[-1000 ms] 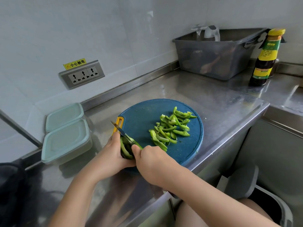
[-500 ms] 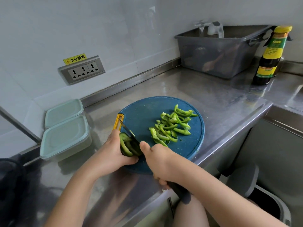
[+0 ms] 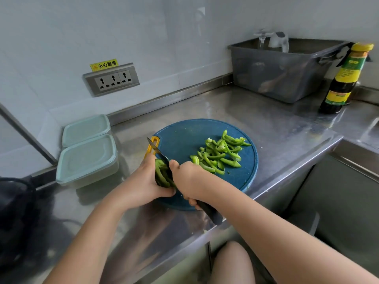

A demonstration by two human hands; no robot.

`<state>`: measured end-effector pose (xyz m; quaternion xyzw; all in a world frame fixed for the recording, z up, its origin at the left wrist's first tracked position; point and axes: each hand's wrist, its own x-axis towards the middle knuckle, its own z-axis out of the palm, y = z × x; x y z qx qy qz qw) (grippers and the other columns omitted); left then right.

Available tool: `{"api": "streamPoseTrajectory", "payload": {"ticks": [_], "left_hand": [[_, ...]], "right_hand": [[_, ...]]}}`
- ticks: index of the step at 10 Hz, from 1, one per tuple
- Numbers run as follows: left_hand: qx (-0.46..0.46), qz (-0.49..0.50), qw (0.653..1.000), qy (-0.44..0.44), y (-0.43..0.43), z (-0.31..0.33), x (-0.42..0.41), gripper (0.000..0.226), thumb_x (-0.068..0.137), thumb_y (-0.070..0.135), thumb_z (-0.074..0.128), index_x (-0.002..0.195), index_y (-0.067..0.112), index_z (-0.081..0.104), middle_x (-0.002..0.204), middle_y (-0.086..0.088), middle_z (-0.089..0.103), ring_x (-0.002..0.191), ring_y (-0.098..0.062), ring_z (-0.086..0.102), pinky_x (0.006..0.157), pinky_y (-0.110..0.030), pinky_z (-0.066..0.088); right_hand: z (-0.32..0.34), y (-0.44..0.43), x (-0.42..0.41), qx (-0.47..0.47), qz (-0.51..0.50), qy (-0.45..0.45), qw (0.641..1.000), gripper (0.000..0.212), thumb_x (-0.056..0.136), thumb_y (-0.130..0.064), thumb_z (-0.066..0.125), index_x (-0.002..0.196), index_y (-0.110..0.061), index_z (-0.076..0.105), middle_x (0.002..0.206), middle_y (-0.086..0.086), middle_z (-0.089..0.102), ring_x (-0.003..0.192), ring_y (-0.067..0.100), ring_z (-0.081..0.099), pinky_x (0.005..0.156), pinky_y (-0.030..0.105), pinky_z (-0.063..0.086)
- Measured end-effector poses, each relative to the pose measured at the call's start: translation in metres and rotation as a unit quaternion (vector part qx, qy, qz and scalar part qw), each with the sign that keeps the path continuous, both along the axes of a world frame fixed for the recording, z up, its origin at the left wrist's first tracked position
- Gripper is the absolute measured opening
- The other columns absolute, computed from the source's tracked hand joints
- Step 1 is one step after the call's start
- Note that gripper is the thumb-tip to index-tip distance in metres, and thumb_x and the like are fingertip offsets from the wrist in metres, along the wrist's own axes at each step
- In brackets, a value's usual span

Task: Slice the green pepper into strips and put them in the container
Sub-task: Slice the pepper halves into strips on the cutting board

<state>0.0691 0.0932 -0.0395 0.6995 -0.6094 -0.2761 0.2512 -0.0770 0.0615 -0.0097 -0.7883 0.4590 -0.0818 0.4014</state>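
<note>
Steel counter, 小心触电 sticker above socket, right hand gripping knife

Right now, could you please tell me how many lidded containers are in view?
2. Both stand left of the cutting board, lids on: the nearer container and the farther container just behind it. The grey bin at the back may hide more.

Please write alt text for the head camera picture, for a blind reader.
A left hand holds a green pepper piece on a round blue cutting board while the right hand grips a knife set against it. Cut strips lie further right on the board; two lidded containers stand left of it.
</note>
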Motion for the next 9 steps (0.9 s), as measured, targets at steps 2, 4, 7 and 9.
{"api": "streamPoseTrajectory", "payload": {"ticks": [2, 4, 7, 9], "left_hand": [[0.027, -0.024, 0.997, 0.062, 0.004, 0.007, 0.011, 0.072, 0.055, 0.024, 0.084, 0.114, 0.021, 0.042, 0.088, 0.015, 0.066, 0.085, -0.01, 0.062, 0.077, -0.022, 0.05], [0.042, -0.029, 0.998, 0.028, 0.005, 0.01, 0.015, 0.075, 0.046, 0.034, 0.083, 0.113, 0.026, 0.05, 0.102, 0.003, 0.066, 0.096, -0.013, 0.063, 0.09, -0.039, 0.051], [-0.003, 0.002, 0.991, -0.136, 0.003, 0.004, 0.0, 0.055, 0.053, 0.039, 0.079, 0.089, 0.026, 0.04, 0.094, 0.006, 0.042, 0.079, -0.01, 0.049, 0.065, -0.025, 0.039], [-0.048, 0.014, 0.993, -0.104, 0.01, 0.016, 0.006, 0.065, 0.058, 0.037, 0.084, 0.107, 0.033, 0.042, 0.105, 0.011, 0.045, 0.087, 0.0, 0.051, 0.066, -0.017, 0.037]], "right_hand": [[-0.001, -0.001, 0.001, 0.089, -0.071, -0.015, 0.993, 0.034, 0.103, -0.029, 0.017, 0.089, -0.008, 0.04, 0.065, 0.009, 0.041, 0.061, 0.023, 0.047, 0.066, 0.032, 0.046], [-0.005, -0.007, 0.006, 0.109, -0.008, 0.099, 0.989, 0.039, 0.102, -0.038, 0.019, 0.109, -0.012, 0.048, 0.069, 0.013, 0.045, 0.054, 0.02, 0.042, 0.058, 0.031, 0.043], [-0.011, -0.009, 0.017, 0.005, -0.066, 0.122, 0.99, 0.08, 0.091, 0.005, 0.045, 0.148, -0.006, -0.01, 0.118, 0.021, 0.055, 0.077, 0.03, 0.058, 0.047, 0.027, 0.035], [-0.006, -0.019, 0.011, 0.143, -0.148, 0.074, 0.976, 0.041, 0.1, -0.041, 0.035, 0.11, -0.004, 0.05, 0.061, 0.012, 0.041, 0.048, 0.022, 0.042, 0.045, 0.028, 0.035]]}}
